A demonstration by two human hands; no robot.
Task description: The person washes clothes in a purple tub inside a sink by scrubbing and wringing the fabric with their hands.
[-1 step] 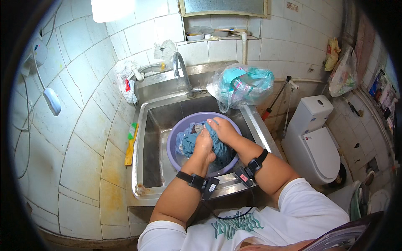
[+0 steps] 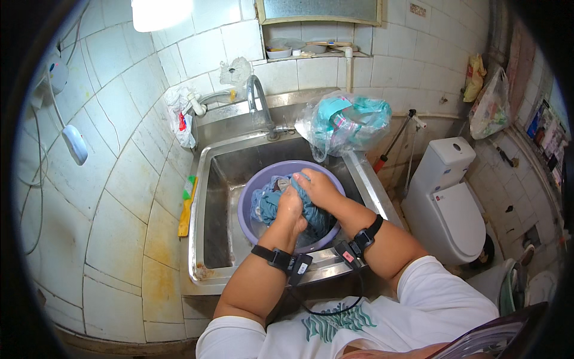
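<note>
A bundle of wet blue cloth [image 2: 272, 204] lies in a round purple basin [image 2: 244, 220], which stands inside the steel sink [image 2: 215, 222]. My left hand [image 2: 290, 206] is closed on the cloth from the left side. Close against it, my right hand [image 2: 320, 187] grips the same cloth from the right, its thumb toward the left hand. Folds of fabric show between and below the two hands. Some fingertips are hidden in the cloth. Black straps with small dark boxes circle both forearms.
A curved metal faucet [image 2: 256, 99] rises behind the basin. On the sink's back right corner sits a clear plastic bag [image 2: 347, 122] with turquoise packaging. A green and yellow brush [image 2: 186, 206] rests along the left edge. The white toilet [image 2: 457, 215] stands to the right.
</note>
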